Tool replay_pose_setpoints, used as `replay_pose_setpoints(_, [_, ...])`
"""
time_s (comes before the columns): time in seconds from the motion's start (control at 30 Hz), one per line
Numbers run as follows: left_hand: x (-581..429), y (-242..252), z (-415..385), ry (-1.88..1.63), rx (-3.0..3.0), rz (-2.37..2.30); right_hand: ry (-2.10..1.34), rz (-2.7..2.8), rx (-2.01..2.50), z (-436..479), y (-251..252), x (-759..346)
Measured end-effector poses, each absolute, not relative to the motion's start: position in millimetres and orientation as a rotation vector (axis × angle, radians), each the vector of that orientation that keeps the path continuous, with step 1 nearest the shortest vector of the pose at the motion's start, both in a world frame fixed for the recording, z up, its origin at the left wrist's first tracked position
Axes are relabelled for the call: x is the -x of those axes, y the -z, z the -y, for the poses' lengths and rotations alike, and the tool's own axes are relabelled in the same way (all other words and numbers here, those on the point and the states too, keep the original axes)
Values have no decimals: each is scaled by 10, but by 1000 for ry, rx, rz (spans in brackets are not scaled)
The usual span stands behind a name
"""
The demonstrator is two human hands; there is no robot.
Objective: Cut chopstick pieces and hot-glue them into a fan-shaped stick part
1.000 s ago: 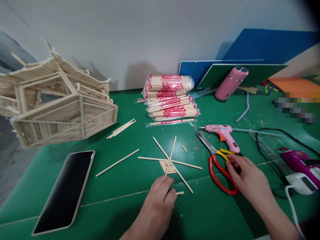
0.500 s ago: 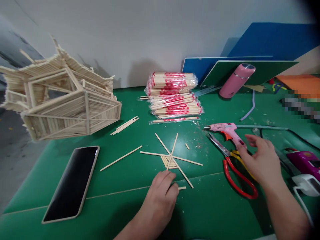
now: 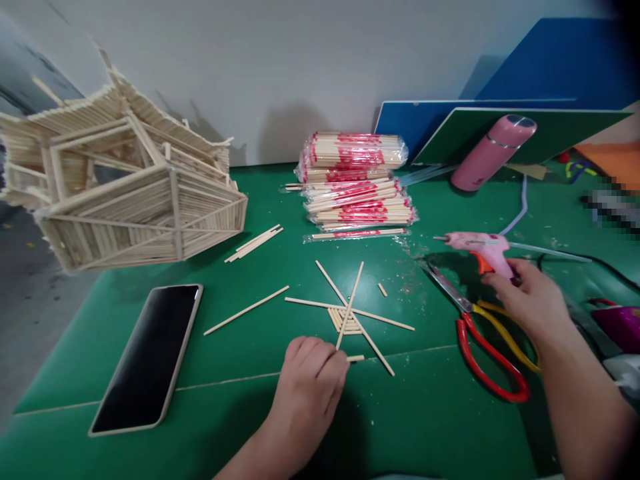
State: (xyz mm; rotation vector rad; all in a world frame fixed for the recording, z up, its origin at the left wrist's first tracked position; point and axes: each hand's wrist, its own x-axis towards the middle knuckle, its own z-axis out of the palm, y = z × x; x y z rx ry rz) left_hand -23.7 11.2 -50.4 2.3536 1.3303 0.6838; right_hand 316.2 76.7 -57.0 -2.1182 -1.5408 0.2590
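Low over the green table, my left hand [image 3: 311, 383] is closed on a short wooden stick [image 3: 355, 359], whose end pokes out past the fingertips. Just beyond it lies a star of crossed wooden sticks [image 3: 305, 301], with shorter pieces [image 3: 353, 325] set side by side between its arms. On the right, my right hand [image 3: 533, 293] is wrapped round the handle of a pink hot glue gun [image 3: 477, 243] with an orange trigger. Its nozzle points left. Scissors [image 3: 465, 320] with red and yellow handles lie open below the gun, close to my right wrist.
A stick-built model house [image 3: 135, 187] stands at the left, behind a phone [image 3: 147, 360]. Bagged sticks [image 3: 357, 180] are piled by the wall, with loose sticks [image 3: 254, 243] nearby. A pink bottle [image 3: 493, 153] leans at the boards [image 3: 565, 127]. A cable [image 3: 613, 275] runs right.
My right hand has closed round the glue gun's handle and raised the gun slightly. My left hand has drawn back a little with the short stick. The view has shifted somewhat.
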Motion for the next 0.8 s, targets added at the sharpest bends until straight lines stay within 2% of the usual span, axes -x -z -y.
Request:
replay_pose_setpoints(0.3, [197, 565, -143, -424, -2581, -1348, -909, 1089, 1886, -463, 224, -2788])
replay_pose_setpoints(0.43, [161, 547, -147, -322, -2675, -1375, -1179, 1276, 1723, -298, 137, -2552])
replay_pose_setpoints(0.8, [100, 522, -57, -430, -2796, -1254, -1237, 1627, 1636, -3, 139, -2246])
